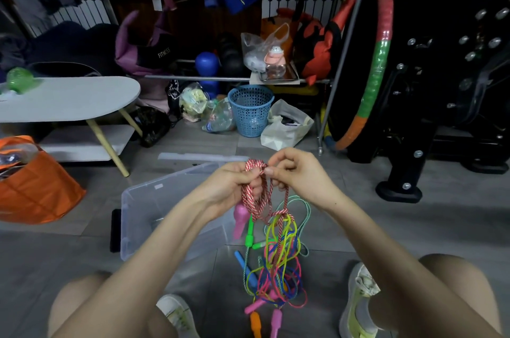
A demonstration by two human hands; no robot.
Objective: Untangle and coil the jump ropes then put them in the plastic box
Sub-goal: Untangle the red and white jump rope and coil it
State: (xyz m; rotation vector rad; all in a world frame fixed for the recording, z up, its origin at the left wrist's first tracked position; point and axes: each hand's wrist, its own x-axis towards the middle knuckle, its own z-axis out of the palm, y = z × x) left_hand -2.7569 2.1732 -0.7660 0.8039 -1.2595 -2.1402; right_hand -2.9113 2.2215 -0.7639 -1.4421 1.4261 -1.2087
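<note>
My left hand (pixel 230 185) grips a bunch of loops of the red-and-white braided jump rope (pixel 255 195), held up at chest height. My right hand (pixel 296 172) pinches the same rope at its top with thumb and fingers. Below the hands hangs a tangle of jump ropes (pixel 278 263) in yellow, blue, pink and pale green, reaching down to the floor between my feet. Pink, green, blue and orange handles stick out of it. The clear plastic box (pixel 143 208) stands open on the floor just left of the ropes, behind my left forearm.
The box's clear lid (pixel 198 156) lies on the floor beyond my hands. An orange bag (pixel 36 188) sits at the left beside a low white table (pixel 69 97). A blue basket (pixel 250 110), bags, a hoop (pixel 378 67) and black exercise equipment (pixel 430 105) crowd the back and right.
</note>
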